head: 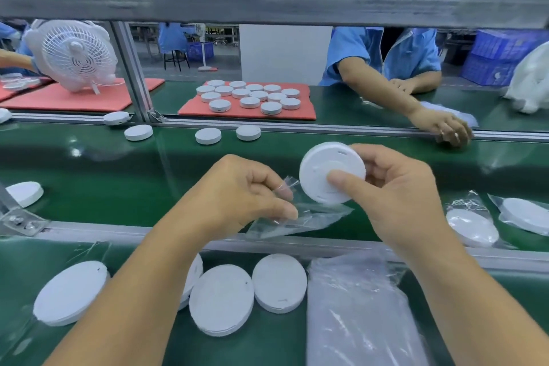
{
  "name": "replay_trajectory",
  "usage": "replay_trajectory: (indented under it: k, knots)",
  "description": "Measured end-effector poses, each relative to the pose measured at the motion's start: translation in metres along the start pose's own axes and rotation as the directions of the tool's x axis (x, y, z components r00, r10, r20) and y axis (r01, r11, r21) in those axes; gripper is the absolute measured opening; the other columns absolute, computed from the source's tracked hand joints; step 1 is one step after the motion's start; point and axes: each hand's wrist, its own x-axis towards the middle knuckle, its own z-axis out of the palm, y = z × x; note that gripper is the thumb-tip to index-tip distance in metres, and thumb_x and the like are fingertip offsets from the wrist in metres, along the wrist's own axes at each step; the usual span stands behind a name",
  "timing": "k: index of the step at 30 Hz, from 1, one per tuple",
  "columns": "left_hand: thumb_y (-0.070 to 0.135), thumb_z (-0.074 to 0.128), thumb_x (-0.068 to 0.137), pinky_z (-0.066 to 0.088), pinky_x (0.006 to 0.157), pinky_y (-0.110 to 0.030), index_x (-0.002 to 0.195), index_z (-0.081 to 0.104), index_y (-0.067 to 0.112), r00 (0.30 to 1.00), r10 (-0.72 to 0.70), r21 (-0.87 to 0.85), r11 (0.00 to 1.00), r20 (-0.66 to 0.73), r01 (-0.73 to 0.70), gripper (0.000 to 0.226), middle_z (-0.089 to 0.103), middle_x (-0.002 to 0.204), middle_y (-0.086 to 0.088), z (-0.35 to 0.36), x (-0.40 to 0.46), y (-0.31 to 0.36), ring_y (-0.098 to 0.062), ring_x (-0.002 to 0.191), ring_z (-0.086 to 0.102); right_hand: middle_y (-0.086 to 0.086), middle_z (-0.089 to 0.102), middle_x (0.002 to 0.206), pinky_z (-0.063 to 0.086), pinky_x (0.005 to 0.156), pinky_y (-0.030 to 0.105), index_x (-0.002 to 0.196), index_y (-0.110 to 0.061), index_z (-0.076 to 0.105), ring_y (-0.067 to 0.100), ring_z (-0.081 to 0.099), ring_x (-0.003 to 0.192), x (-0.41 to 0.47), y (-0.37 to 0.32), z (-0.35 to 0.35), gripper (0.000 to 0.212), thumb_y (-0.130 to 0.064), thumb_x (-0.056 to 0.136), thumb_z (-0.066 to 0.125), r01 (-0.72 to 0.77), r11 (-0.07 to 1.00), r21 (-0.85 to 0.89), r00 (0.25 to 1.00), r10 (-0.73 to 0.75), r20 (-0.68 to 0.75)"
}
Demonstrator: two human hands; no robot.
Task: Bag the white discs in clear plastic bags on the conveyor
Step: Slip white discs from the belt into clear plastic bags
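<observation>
Right hand grips disc on edge above the belt, tilted toward the bag mouth. Left hand pinches bag just below, presumably holding its mouth open for insertion.

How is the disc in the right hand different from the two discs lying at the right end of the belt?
The held disc is bare; the two discs at the right are each already inside a clear bag. The held disc is in the air, tilted on edge and gripped by the right hand; the two discs lie flat on the belt, untouched. All three are white and round.
</observation>
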Motion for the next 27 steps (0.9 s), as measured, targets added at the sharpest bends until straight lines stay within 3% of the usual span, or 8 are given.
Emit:
replay_trajectory:
  k: [2,6,10,13,17,21,24,27]
  knots:
    - [0.027,0.092,0.073,0.057,0.079,-0.026,0.081,0.080,0.035,1.000,0.003,-0.008,1.000,-0.020,-0.003,0.017,0.080,0.070,0.003,0.002,0.002,-0.001,-0.008,0.070,0.078,-0.013,0.079,0.091,0.059,0.074,0.020,0.099,-0.032,0.075,0.011,0.075,0.082,0.001,-0.002,-0.001,0.029,-0.015,0.078,0.085,0.039,0.999,0.027,0.999,-0.038,-0.029]
    - [0.029,0.092,0.074,0.059,0.081,-0.031,0.081,0.079,0.036,0.998,-0.003,-0.002,1.000,-0.067,0.003,0.016,0.079,0.069,0.004,0.002,0.005,-0.005,-0.009,0.069,0.078,-0.011,0.079,0.096,0.058,0.075,0.019,0.100,-0.031,0.076,0.012,0.075,0.086,0.001,-0.009,-0.003,0.029,-0.020,0.076,0.087,0.096,0.985,0.145,0.995,-0.095,-0.012]
    - [0.023,0.091,0.073,0.057,0.068,-0.014,0.081,0.081,0.032,0.998,0.023,-0.059,0.998,-0.053,-0.026,0.016,0.080,0.070,0.002,0.000,0.005,-0.005,-0.011,0.070,0.079,-0.014,0.079,0.092,0.059,0.074,0.019,0.097,-0.036,0.074,0.012,0.075,0.084,0.000,-0.003,-0.003,0.028,-0.018,0.077,0.084,0.063,0.998,0.030,0.997,-0.064,0.043]
    - [0.018,0.090,0.073,0.055,0.069,-0.010,0.083,0.082,0.028,0.998,0.054,-0.137,0.989,-0.034,-0.058,0.015,0.080,0.073,-0.001,-0.001,0.003,-0.005,-0.013,0.074,0.080,-0.014,0.079,0.092,0.059,0.076,0.019,0.096,-0.036,0.075,0.013,0.075,0.084,0.001,0.001,-0.005,0.028,-0.018,0.076,0.084,0.043,0.999,0.023,0.997,-0.044,0.061]
    - [0.014,0.089,0.076,0.057,0.071,-0.012,0.086,0.082,0.020,0.997,0.080,-0.202,0.976,-0.015,-0.082,0.013,0.082,0.079,-0.002,0.002,0.004,-0.007,-0.012,0.076,0.079,-0.014,0.079,0.092,0.057,0.074,0.017,0.097,-0.037,0.076,0.011,0.074,0.083,0.001,0.002,-0.004,0.030,-0.015,0.078,0.084,0.065,0.997,0.032,0.992,-0.068,0.103]
    - [0.017,0.084,0.081,0.064,0.078,-0.026,0.099,0.079,0.017,0.997,0.077,-0.257,0.964,0.000,-0.074,0.019,0.083,0.090,-0.003,0.011,0.005,-0.008,-0.020,0.086,0.081,-0.012,0.079,0.094,0.059,0.078,0.022,0.098,-0.036,0.077,0.012,0.074,0.084,-0.001,0.004,0.002,0.029,-0.012,0.081,0.082,0.064,0.997,0.043,0.985,-0.070,0.157]
    - [0.021,0.078,0.084,0.066,0.082,-0.040,0.101,0.077,0.003,0.999,0.052,-0.425,0.904,-0.004,-0.048,0.025,0.080,0.096,-0.019,0.022,0.007,-0.007,-0.035,0.091,0.079,-0.015,0.077,0.101,0.056,0.084,0.021,0.099,-0.042,0.076,0.007,0.071,0.095,0.000,0.006,0.001,0.015,-0.031,0.092,0.070,0.039,0.999,-0.011,0.980,-0.036,0.195]
    - [0.018,0.067,0.097,0.065,0.071,-0.036,0.096,0.079,0.001,1.000,-0.020,-0.645,0.764,-0.010,0.009,0.021,0.079,0.097,-0.020,0.034,0.011,-0.004,-0.028,0.082,0.075,-0.023,0.072,0.113,0.050,0.089,0.013,0.115,-0.039,0.073,-0.005,0.065,0.105,-0.001,0.010,-0.001,0.034,-0.059,0.094,0.054,-0.003,0.995,-0.102,0.922,0.042,0.385]
